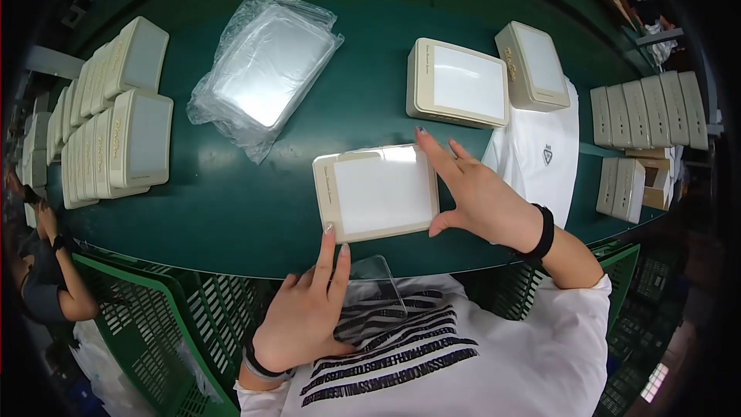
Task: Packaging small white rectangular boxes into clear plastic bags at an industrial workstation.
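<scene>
A cream box [327, 193] with a clear-looking white panel in its top lies flat near the table's front edge. My left hand [305, 316] reaches up to its lower left corner, two fingers stretched out and their tips on the rim. Against the right side of the box lies my right hand [486, 201], fingers spread, one fingertip at the top edge and the thumb by the lower right corner. A transparent rounded plastic sheet [382, 282] shows beside my left hand, in front of my shirt; whether that hand touches it I cannot tell.
A plastic-wrapped stack of clear panels [270, 69] lies at the back left. Two cream boxes [459, 81] [540, 62] stand at the back right, by a white cloth [552, 162]. Rows of similar boxes [143, 139] line both sides. Green crates [147, 301] stand below the edge; a co-worker's arm [73, 286] shows left.
</scene>
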`<state>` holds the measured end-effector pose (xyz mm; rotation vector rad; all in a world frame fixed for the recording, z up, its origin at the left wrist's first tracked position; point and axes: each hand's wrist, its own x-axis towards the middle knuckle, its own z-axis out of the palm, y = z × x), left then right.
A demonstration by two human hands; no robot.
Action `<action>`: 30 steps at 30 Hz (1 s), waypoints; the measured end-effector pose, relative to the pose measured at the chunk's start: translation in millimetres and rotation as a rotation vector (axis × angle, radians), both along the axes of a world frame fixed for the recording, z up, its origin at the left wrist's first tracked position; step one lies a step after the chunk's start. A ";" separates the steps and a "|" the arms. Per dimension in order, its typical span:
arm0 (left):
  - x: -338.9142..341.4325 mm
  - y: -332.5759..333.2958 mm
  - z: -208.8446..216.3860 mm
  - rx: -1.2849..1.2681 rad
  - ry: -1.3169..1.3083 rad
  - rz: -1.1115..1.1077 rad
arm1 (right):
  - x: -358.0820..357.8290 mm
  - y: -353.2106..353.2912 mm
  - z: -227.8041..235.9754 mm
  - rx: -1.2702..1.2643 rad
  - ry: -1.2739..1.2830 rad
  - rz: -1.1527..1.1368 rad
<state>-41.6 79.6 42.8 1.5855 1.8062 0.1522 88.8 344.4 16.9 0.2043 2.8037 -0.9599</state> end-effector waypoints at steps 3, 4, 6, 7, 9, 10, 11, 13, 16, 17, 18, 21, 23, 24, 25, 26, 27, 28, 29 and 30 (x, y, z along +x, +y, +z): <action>-0.2 1.2 0.0 -0.020 -0.029 -0.009 | 0.0 -2.2 -1.6 0.013 0.005 0.005; 0.0 1.9 -0.9 -0.013 -0.031 -0.010 | 0.3 -1.9 -1.1 0.029 0.014 0.008; 0.9 2.2 -1.6 0.005 -0.029 -0.013 | -0.5 -1.4 -2.9 0.030 0.012 0.006; 1.2 2.0 -1.5 0.012 -0.026 -0.015 | -1.5 -1.8 -4.4 0.029 0.013 0.007; 1.2 2.4 -1.5 0.016 -0.009 -0.013 | -2.7 -2.4 -2.1 0.048 0.020 -0.003; 1.2 3.2 -0.4 0.026 0.001 -0.017 | -3.5 -2.4 1.5 0.071 -0.011 -0.016; 1.9 6.0 1.1 0.055 0.004 -0.040 | -1.9 -0.9 5.7 0.103 -0.044 -0.039; 1.1 10.8 10.6 -0.082 -0.011 -0.031 | -4.0 -0.7 14.2 0.164 -0.094 -0.012; -7.6 5.5 5.8 -0.081 -0.049 -0.053 | -19.0 -14.2 5.7 0.387 -0.035 0.129; -11.7 -2.2 1.6 -0.070 -0.099 -0.016 | -23.4 -21.5 -5.2 0.378 0.072 0.140; -16.0 -8.5 -4.7 -0.038 -0.087 -0.057 | -29.7 -27.8 -14.9 0.365 0.182 0.169; -26.3 -18.4 -22.2 0.266 -0.515 0.033 | -27.3 -22.0 -8.6 0.117 0.082 0.158; -37.6 -37.7 -38.1 0.327 -0.642 0.050 | 0.3 -19.4 2.9 0.124 0.143 0.029; -42.4 -46.2 -47.4 0.369 -0.787 0.091 | 22.6 -15.8 8.4 0.107 0.187 -0.081; -41.8 -53.2 -53.3 0.406 -0.939 0.139 | 52.0 -6.4 19.5 0.096 0.295 -0.157; -37.6 -59.2 -57.3 0.407 -0.936 0.131 | 86.7 6.9 35.3 0.081 0.400 -0.230; -31.3 -67.6 -61.2 0.447 -1.045 0.226 | 118.1 17.1 63.5 0.134 0.447 -0.283; -23.8 -73.0 -63.7 0.489 -1.156 0.319 | 159.9 35.5 63.4 0.235 0.586 -0.380; -17.1 -74.4 -64.5 0.524 -1.270 0.410 | 198.7 48.5 74.2 0.359 0.593 -0.546; -11.7 -69.8 -62.2 0.526 -1.267 0.414 | 230.0 55.9 95.1 0.510 0.439 -0.758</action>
